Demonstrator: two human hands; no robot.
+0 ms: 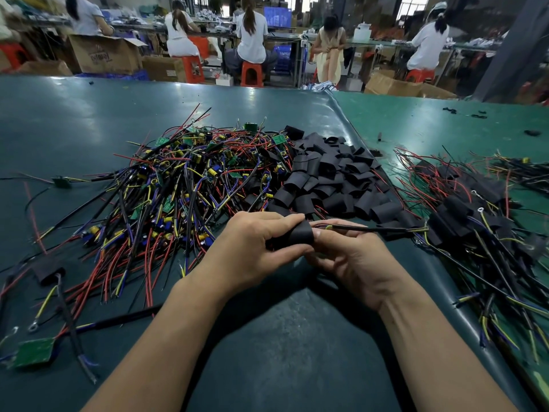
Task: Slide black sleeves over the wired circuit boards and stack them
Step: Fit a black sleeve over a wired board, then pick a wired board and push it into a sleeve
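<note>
Black sleeve (no readable label) held in both hands' grip, left, right.

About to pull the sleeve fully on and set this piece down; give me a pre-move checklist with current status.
1. Left hand grips black sleeve: ok.
2. Right hand holds the wires leaving the sleeve: ok.
3. Board fully covered by sleeve: cannot tell, fingers hide it.
4. Wires free of the unsleeved pile: ok.
5. Finished stack lies to the right: ok.
6. Spare sleeves on hand: ok.

Green table bears wired boards, black sleeves.
</note>
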